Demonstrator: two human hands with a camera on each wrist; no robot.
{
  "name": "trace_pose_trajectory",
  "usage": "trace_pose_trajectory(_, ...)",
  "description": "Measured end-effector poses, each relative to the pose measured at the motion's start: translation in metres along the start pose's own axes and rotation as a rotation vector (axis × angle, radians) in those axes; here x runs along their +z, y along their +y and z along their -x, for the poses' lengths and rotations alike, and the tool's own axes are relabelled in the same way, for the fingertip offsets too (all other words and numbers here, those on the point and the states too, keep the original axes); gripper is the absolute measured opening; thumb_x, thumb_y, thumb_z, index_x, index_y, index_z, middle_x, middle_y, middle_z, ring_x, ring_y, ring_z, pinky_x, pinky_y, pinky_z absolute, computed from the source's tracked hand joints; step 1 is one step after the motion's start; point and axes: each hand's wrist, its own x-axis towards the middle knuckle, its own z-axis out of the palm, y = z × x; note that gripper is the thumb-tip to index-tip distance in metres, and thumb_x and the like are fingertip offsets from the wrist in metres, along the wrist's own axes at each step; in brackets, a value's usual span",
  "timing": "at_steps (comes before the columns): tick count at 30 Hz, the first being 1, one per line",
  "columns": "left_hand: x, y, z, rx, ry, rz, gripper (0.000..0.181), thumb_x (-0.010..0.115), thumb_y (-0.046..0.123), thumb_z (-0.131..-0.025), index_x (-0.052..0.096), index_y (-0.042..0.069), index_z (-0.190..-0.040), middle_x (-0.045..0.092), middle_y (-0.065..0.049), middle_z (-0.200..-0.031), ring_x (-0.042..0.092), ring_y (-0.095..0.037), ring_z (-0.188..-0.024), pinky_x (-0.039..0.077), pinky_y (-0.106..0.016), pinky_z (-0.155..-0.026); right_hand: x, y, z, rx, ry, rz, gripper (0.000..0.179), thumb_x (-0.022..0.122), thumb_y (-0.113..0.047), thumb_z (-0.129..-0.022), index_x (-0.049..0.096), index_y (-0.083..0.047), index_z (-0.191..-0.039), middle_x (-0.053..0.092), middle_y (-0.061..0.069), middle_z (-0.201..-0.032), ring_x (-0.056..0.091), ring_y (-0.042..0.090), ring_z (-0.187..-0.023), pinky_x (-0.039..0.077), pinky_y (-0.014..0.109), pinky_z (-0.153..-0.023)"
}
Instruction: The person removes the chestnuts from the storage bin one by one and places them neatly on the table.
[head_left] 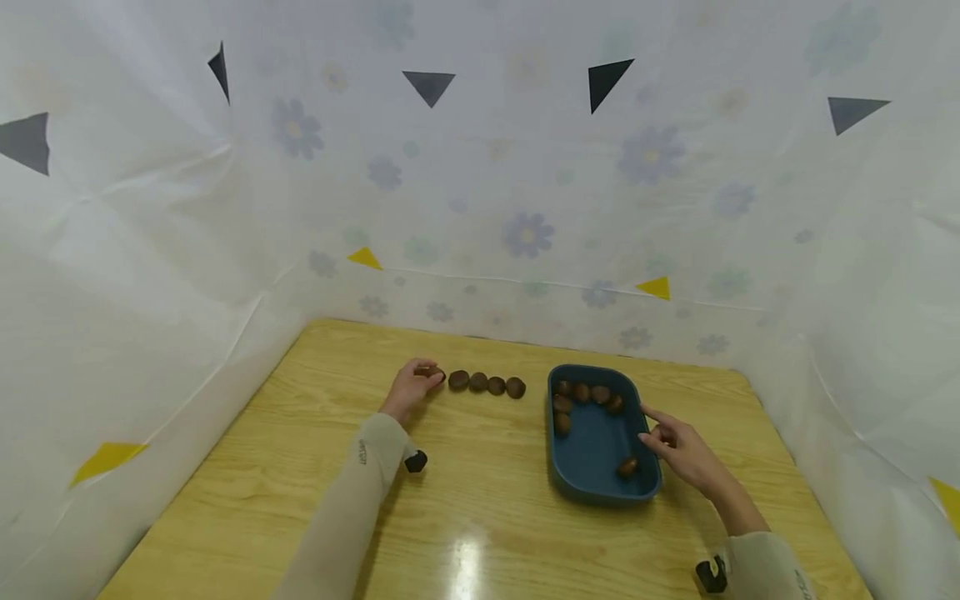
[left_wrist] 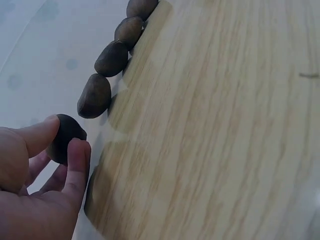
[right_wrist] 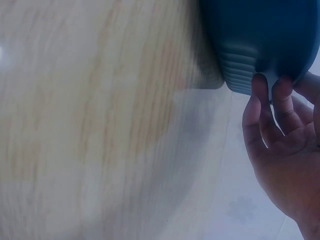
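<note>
A chestnut point(left_wrist: 63, 141) is pinched by the left hand point(head_left: 408, 390), beside the left end of a row of four chestnuts point(head_left: 478, 382) near the far edge of the table point(head_left: 480, 467). The right wall of the blue box point(head_left: 600, 450) is gripped by the right hand point(head_left: 684, 450); loose chestnuts point(head_left: 600, 394) are held inside, mostly along its far and left walls.

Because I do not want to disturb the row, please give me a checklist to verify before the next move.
1. Left grip pinches one brown piece: ok.
2. Row of four lies roughly in line: ok.
3. Brown piece touches the row of four: not ok, a small gap shows.
4. Brown piece rests on the table: cannot tell.
5. Right grip holds the blue box at its right side: ok.
6. More pieces are inside the blue box: ok, several.
</note>
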Motion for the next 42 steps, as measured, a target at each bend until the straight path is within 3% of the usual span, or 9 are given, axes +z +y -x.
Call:
trace_pose_trajectory(5,0.0009,0.001,0.0013,0.014,0.005,-0.053,0.032,0.067,0.012,-0.103,0.058,-0.001,-0.13,0.06,-0.022,-0.133,0.057,-0.036,-0.122,0.051,-0.047,-0.1,-0.0002,-0.0004,-0.0004,0.003,0.001,-0.002,0.063,0.058,-0.023,-0.108,0.034,0.005,-0.159,0.061,0.004,-0.082,0.053,0.029,-0.067,0.044,0.028,-0.058)
trace_pose_trajectory(19,0.0031,0.0086,0.0085,0.035,0.0,-0.229,0.033,0.064,0.012,-0.104,0.057,-0.002,-0.133,0.058,-0.025,-0.132,0.057,-0.035,-0.111,0.05,-0.049,-0.095,0.0014,-0.0021,0.0023,0.007,0.006,-0.008,0.062,0.059,-0.023,-0.108,0.034,0.004,-0.159,0.06,0.004,-0.082,0.053,0.028,-0.067,0.044,0.028,-0.059)
trace_pose_trajectory(31,0.0012,0.0068,0.0079,0.036,-0.009,-0.189,0.041,0.061,0.013,-0.106,0.05,-0.002,-0.143,0.053,-0.026,-0.144,0.056,-0.041,-0.13,0.049,-0.055,-0.109,-0.0002,-0.0011,0.0038,-0.001,0.012,-0.031,0.062,0.059,-0.023,-0.108,0.034,0.004,-0.159,0.061,0.003,-0.081,0.053,0.031,-0.067,0.044,0.028,-0.058)
trace_pose_trajectory(42,-0.0039,0.0037,0.0068,0.037,-0.009,-0.213,0.046,0.064,0.017,-0.105,0.05,0.0,-0.145,0.053,-0.025,-0.146,0.054,-0.041,-0.133,0.047,-0.056,-0.112,0.0019,-0.0028,0.0032,0.003,0.011,-0.043,0.062,0.059,-0.022,-0.108,0.034,0.004,-0.159,0.061,0.005,-0.082,0.054,0.028,-0.067,0.045,0.027,-0.06)
